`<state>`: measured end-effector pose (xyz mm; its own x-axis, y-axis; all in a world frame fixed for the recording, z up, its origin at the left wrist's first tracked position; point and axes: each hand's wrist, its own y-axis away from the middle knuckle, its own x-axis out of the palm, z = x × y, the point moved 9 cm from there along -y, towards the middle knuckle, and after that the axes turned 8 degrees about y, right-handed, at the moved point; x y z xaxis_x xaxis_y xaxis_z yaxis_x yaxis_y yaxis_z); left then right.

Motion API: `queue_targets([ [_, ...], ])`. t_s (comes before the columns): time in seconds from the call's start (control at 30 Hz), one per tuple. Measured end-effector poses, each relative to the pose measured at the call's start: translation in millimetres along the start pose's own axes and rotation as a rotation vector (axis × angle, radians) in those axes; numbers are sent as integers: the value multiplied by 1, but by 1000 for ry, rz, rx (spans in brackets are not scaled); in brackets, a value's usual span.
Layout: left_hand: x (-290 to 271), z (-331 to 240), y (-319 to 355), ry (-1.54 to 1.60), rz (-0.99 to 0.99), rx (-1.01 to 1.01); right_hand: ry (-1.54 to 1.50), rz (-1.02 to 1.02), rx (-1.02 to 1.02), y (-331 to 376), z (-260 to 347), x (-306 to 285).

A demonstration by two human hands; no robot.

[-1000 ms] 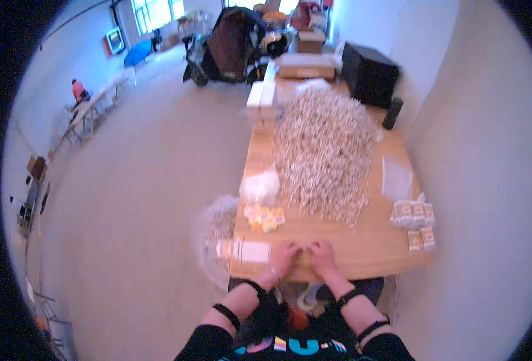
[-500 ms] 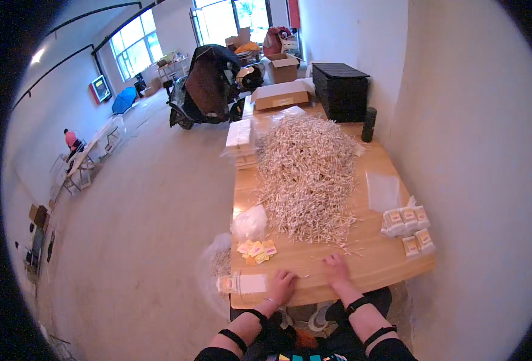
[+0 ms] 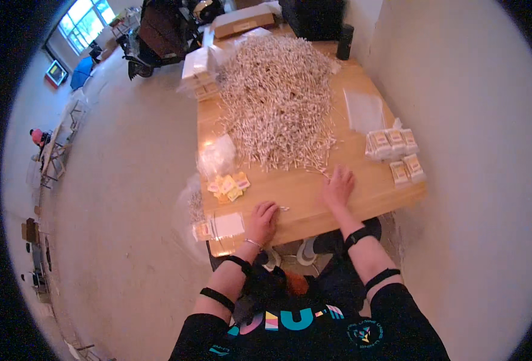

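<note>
Lying heaped from the middle toward the far end of the tabletop (image 3: pixel 302 195), the cotton swabs (image 3: pixel 281 99) form a loose pile with no rim around it, so a careless drag at its base could set more of them sliding toward the near edge. The right hand (image 3: pixel 339 185) is at the pile's near fringe, fingers bent down beside stray swabs; whether it pinches any, I cannot tell. The left hand (image 3: pixel 262 222) rests near the near edge, its fingers curled and their grip hidden, with a loose swab (image 3: pixel 284 208) just beside the fingertips; a sideways sweep might roll that one off. Close by, the white tray (image 3: pixel 228 224) lies near the near-left corner, and the small pack (image 3: pixel 202 230) at its outer end seems to jut past the left edge, so a nudge from the left wrist could tip it down. The yellow cards (image 3: pixel 228 186) by the left edge, loosely overlapped, could scatter if a forearm brushed them.
</note>
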<state>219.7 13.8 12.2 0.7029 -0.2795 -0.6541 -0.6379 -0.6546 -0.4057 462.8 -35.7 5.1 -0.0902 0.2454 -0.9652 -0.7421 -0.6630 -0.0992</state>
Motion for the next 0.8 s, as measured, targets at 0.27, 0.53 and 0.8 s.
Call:
queue_targets([
  [0.27, 7, -21, -8, 12, 47, 82, -77, -162, -298, 17, 8, 15],
  [0.53, 1, -5, -6, -53, -25, -77, -165, -21, -519, 70, 93, 17],
  [0.8, -8, -18, -13, -23, -17, -88, -189, -63, -621, 57, 75, -17],
])
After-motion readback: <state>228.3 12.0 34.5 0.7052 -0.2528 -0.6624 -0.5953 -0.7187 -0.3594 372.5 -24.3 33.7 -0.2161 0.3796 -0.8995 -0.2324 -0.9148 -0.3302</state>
